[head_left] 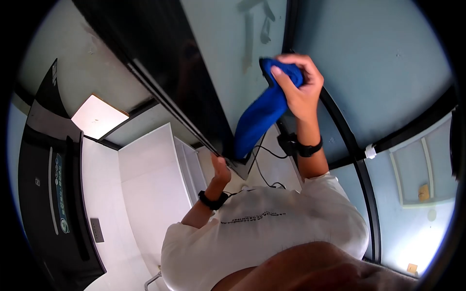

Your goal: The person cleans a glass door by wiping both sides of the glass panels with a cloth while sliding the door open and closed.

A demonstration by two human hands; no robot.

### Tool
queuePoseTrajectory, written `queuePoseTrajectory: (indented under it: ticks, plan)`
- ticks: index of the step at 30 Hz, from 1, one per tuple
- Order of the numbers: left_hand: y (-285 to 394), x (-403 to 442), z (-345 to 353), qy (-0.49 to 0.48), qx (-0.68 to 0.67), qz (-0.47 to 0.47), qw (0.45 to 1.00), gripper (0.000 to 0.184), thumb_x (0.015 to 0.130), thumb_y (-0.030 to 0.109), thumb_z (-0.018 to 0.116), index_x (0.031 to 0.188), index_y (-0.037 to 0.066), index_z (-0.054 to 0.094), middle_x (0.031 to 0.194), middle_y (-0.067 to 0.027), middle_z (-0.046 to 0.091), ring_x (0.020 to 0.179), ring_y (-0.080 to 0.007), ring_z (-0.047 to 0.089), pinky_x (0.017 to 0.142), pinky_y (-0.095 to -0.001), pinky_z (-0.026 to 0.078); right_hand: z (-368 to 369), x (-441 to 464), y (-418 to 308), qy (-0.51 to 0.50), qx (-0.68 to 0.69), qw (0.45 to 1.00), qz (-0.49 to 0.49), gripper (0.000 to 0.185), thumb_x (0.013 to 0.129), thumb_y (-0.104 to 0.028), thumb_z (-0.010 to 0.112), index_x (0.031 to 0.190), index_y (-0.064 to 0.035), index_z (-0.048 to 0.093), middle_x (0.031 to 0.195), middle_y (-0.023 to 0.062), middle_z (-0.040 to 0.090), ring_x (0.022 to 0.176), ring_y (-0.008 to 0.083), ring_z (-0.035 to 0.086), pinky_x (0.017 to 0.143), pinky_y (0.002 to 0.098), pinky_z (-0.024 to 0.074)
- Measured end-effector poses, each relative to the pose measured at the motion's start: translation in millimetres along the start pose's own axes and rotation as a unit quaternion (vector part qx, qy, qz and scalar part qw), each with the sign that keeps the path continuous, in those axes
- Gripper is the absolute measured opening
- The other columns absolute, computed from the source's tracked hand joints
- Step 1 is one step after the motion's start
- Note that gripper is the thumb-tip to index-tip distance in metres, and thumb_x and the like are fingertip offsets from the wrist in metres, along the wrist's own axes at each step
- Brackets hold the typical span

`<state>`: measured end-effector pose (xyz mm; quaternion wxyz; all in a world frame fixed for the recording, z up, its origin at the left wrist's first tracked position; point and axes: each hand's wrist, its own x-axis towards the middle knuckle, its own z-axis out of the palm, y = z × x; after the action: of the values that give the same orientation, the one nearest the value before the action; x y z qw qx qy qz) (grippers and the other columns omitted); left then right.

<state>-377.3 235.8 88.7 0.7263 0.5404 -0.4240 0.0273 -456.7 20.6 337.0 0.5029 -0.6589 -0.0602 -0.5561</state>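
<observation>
Bluish wall [383, 53] behind dark panel [179, 72]. Blue cloth [262, 114] clamped in right hand [307, 92], long axis slanting to panel's lower end. Left hand [221, 170] at that end, farther from gripped part; grip unclear.

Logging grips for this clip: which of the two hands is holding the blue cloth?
The right hand, the one higher in the view, grips the blue cloth. The left hand has no cloth and is at the dark panel's lower end.
</observation>
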Motion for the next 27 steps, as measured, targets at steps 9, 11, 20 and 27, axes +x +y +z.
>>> queuePoseTrajectory:
  ticks: [9, 11, 20, 27]
  plan:
    - [44.0, 23.8, 118.5, -0.267, -0.065, 0.093, 0.957, 0.062, 0.074, 0.023, 0.077, 0.123, -0.001, 0.047, 0.117, -0.0202, 0.051, 0.112, -0.0329, 0.053, 0.094, -0.0407, 0.045, -113.5, -101.7, -72.9, -0.095, -0.183, 0.977, 0.047, 0.056, 0.092, -0.054, 0.058, 0.095, 0.0009, 0.064, 0.083, 0.0100, 0.062, 0.078, 0.0218, 0.059, 0.070, 0.0322, 0.0456]
    - [46.0, 27.7, 148.5, -0.383, -0.104, 0.105, 0.912, 0.054, 0.073, 0.022, 0.078, 0.115, 0.003, 0.051, 0.116, -0.0200, 0.051, 0.105, -0.0344, 0.055, 0.089, -0.0403, 0.048, -163.4, -142.3, -60.1, -0.008, -0.280, 0.959, 0.044, 0.060, 0.095, -0.059, 0.049, 0.090, -0.0001, 0.061, 0.078, 0.0077, 0.056, 0.072, 0.0198, 0.053, 0.066, 0.0304, 0.0417]
    - [0.6, 8.2, 245.8, -0.447, -0.100, 0.343, 0.820, 0.039, 0.077, 0.014, 0.073, 0.112, 0.008, 0.057, 0.115, -0.0130, 0.054, 0.101, -0.0317, 0.055, 0.089, -0.0449, 0.046, -256.6, -158.0, -77.8, 0.208, -0.380, 0.899, 0.066, 0.074, 0.101, -0.060, 0.029, 0.101, 0.0069, 0.060, 0.091, 0.0081, 0.062, 0.087, 0.0169, 0.054, 0.080, 0.0318, 0.0436]
    - [-23.5, 60.4, 288.9, -0.540, 0.012, 0.332, 0.773, 0.043, 0.071, 0.034, 0.079, 0.102, 0.011, 0.059, 0.093, -0.0080, 0.063, 0.093, -0.0273, 0.060, 0.085, -0.0420, 0.041, -238.0, -150.4, -90.5, 0.371, -0.529, 0.763, -0.001, 0.065, 0.100, -0.054, 0.040, 0.107, 0.0079, 0.060, 0.097, 0.0079, 0.064, 0.092, 0.0155, 0.054, 0.084, 0.0305, 0.0425]
